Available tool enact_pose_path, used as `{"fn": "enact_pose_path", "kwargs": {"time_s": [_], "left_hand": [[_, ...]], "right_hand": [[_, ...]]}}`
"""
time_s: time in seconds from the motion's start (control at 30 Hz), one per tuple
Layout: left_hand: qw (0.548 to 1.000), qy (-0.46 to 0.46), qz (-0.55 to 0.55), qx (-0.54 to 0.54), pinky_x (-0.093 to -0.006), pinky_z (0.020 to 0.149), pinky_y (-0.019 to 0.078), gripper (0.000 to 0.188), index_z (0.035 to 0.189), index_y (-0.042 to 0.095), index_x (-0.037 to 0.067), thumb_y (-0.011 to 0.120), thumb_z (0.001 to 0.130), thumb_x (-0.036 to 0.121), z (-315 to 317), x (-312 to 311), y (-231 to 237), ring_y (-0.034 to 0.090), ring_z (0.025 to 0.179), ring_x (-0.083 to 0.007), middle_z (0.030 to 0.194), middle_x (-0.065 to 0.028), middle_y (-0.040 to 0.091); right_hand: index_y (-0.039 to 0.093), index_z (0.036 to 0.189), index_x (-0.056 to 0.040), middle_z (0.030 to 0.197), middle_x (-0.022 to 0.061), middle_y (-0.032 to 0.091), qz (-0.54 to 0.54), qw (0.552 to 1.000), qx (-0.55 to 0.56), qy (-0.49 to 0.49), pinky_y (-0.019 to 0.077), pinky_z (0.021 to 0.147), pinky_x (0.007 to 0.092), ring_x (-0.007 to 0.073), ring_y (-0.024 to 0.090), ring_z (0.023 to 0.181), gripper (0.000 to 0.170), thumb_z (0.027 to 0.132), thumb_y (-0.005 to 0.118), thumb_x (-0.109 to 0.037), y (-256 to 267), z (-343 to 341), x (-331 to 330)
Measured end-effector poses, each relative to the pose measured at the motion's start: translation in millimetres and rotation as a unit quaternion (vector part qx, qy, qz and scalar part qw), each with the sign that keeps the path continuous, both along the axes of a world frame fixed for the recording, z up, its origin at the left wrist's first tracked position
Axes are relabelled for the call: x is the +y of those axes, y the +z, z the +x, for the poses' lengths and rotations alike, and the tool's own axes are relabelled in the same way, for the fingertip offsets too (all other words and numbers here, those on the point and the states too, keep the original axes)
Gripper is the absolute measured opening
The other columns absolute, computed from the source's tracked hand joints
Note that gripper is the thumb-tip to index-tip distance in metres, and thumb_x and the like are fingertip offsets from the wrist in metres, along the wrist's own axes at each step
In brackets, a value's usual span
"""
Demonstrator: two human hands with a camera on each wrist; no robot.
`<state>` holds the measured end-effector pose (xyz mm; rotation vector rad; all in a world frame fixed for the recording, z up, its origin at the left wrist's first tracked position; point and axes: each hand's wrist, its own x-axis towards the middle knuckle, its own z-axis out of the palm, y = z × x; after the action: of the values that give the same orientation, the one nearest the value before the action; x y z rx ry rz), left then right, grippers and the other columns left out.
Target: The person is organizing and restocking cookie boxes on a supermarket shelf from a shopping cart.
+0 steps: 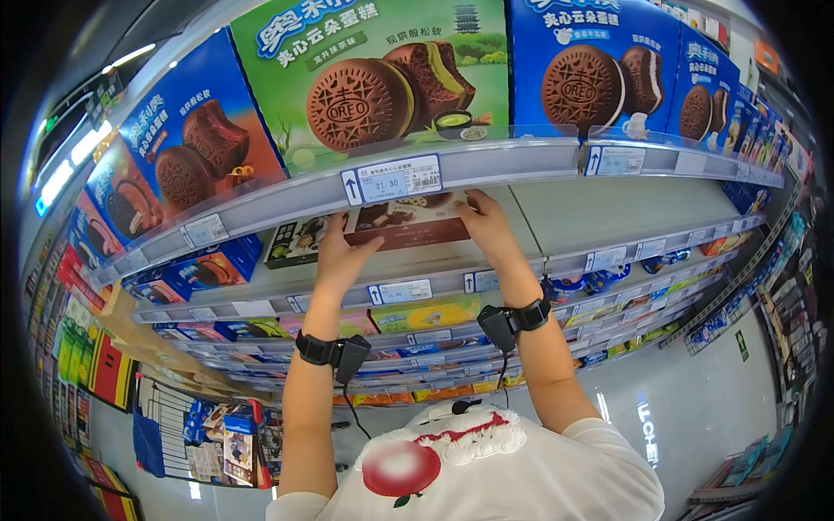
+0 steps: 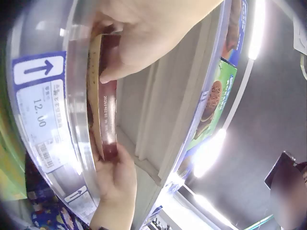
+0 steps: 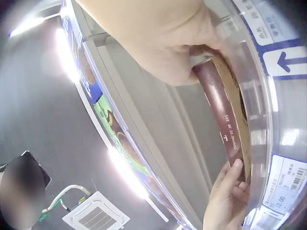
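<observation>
A flat brown box point(image 1: 413, 227) with chocolate pictures on top lies low on the shelf under the price-tag rail. My left hand point(image 1: 345, 256) grips its left end, the thumb along the brown front side. At the right end my right hand point(image 1: 488, 227) holds it, fingers reaching over the corner. Seen in the left wrist view, the brown side point(image 2: 109, 115) bears a printed date code, and both hands are at its ends. The right wrist view shows the same box point(image 3: 223, 115) between the hands, close behind the clear shelf lip.
Just left of it lies a dark box point(image 1: 291, 245). Blue snack boxes point(image 1: 213, 263) stand further left. Large Oreo cake boxes point(image 1: 373, 95) fill the shelf above, whose rail point(image 1: 486, 165) overhangs the hands. A loaded shopping cart point(image 1: 165, 425) stands at lower left.
</observation>
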<state>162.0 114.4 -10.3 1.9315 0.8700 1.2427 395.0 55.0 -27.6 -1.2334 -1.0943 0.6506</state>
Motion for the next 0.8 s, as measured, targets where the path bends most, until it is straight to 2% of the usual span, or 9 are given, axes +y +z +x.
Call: {"fn": "enact_pose_path", "kwargs": {"time_s": [0.07, 0.17, 0.27, 0.43, 0.53, 0.6, 0.63, 0.73, 0.8], "left_hand": [[1.000, 0.004, -0.001, 0.006, -0.0312, 0.091, 0.0434, 0.069, 0.128, 0.037, -0.003, 0.073, 0.068, 0.002, 2.2, 6.2, -3.9, 0.052, 0.109, -0.0233, 0.118, -0.0190, 0.052], [0.998, 0.022, 0.056, 0.024, -0.0323, 0.089, 0.0443, 0.067, 0.126, 0.040, -0.002, 0.074, 0.069, 0.004, 2.5, 20.3, -16.0, 0.054, 0.107, -0.0237, 0.118, -0.0191, 0.053], [0.991, 0.058, 0.105, 0.061, -0.0333, 0.087, 0.0447, 0.064, 0.125, 0.042, -0.001, 0.074, 0.069, 0.006, 4.4, 9.2, -12.1, 0.056, 0.105, -0.0247, 0.116, -0.0190, 0.055], [0.963, 0.161, 0.098, 0.193, -0.0357, 0.087, 0.0435, 0.067, 0.124, 0.045, 0.004, 0.077, 0.067, 0.020, 6.4, 0.5, -9.4, 0.056, 0.104, -0.0318, 0.110, -0.0188, 0.059], [0.946, 0.184, 0.112, 0.242, -0.0435, 0.089, 0.0396, 0.068, 0.124, 0.046, 0.008, 0.075, 0.067, 0.031, 6.9, 2.4, -10.8, 0.054, 0.105, -0.0342, 0.112, -0.0158, 0.059], [0.939, 0.199, 0.105, 0.258, -0.0492, 0.089, 0.0358, 0.067, 0.124, 0.046, 0.010, 0.074, 0.068, 0.034, 9.3, -1.2, -8.9, 0.052, 0.106, -0.0346, 0.114, -0.0139, 0.059], [0.936, 0.206, 0.103, 0.267, -0.0521, 0.089, 0.0339, 0.066, 0.124, 0.046, 0.011, 0.073, 0.069, 0.035, 10.7, -2.0, -8.0, 0.051, 0.107, -0.0348, 0.114, -0.0130, 0.059], [0.923, 0.234, 0.137, 0.275, -0.0551, 0.088, 0.0294, 0.065, 0.125, 0.046, 0.013, 0.072, 0.070, 0.036, 12.6, -0.8, -14.1, 0.047, 0.110, -0.0346, 0.116, -0.0134, 0.057], [0.909, 0.256, 0.149, 0.292, -0.0532, 0.087, 0.0287, 0.065, 0.125, 0.047, 0.013, 0.071, 0.070, 0.036, 14.8, -3.5, -14.5, 0.045, 0.111, -0.0348, 0.115, -0.0137, 0.057]], "right_hand": [[0.047, 0.120, 0.0066, 0.106, 0.0120, 0.058, -0.011, 0.999, -0.039, 0.029, 0.0430, 0.082, 0.0297, 0.0187, 0.055, 0.093, 0.047, 0.081, 0.062, -0.016, 5.1, 2.6, -1.2], [0.048, 0.112, 0.0046, 0.103, 0.0217, 0.057, 0.112, 0.985, -0.130, 0.027, 0.0457, 0.079, 0.0343, 0.0298, 0.058, 0.090, 0.050, 0.071, 0.069, -0.015, -6.0, 0.9, 4.5], [0.049, 0.111, 0.0017, 0.106, 0.0211, 0.055, 0.084, 0.978, -0.190, -0.024, 0.0422, 0.086, 0.0386, 0.0346, 0.053, 0.101, 0.052, 0.066, 0.072, -0.010, -3.4, -3.7, -1.8], [0.050, 0.110, -0.0016, 0.109, 0.0189, 0.054, 0.105, 0.963, -0.249, -0.019, 0.0390, 0.090, 0.0411, 0.0377, 0.046, 0.107, 0.050, 0.065, 0.071, -0.008, 4.9, -4.6, -8.2], [0.050, 0.109, -0.0023, 0.110, 0.0192, 0.054, 0.102, 0.964, -0.241, -0.040, 0.0391, 0.089, 0.0420, 0.0383, 0.048, 0.104, 0.049, 0.065, 0.071, -0.007, 4.5, -7.4, -8.7], [0.050, 0.110, -0.0028, 0.110, 0.0191, 0.055, 0.076, 0.977, -0.199, -0.030, 0.0392, 0.089, 0.0427, 0.0388, 0.049, 0.102, 0.049, 0.065, 0.071, -0.006, 6.9, -8.1, -9.5], [0.050, 0.110, -0.0030, 0.109, 0.0192, 0.055, 0.078, 0.972, -0.217, -0.036, 0.0392, 0.088, 0.0432, 0.0392, 0.049, 0.102, 0.050, 0.065, 0.071, -0.006, 6.5, -7.8, -9.1], [0.049, 0.112, -0.0032, 0.107, 0.0196, 0.055, 0.071, 0.961, -0.261, -0.056, 0.0392, 0.087, 0.0447, 0.0403, 0.049, 0.101, 0.052, 0.066, 0.071, -0.007, 1.3, -5.4, -6.5], [0.048, 0.113, -0.0029, 0.106, 0.0202, 0.055, 0.048, 0.957, -0.278, -0.068, 0.0392, 0.086, 0.0458, 0.0409, 0.049, 0.101, 0.051, 0.067, 0.070, -0.007, -2.7, -3.4, -4.0]]}}
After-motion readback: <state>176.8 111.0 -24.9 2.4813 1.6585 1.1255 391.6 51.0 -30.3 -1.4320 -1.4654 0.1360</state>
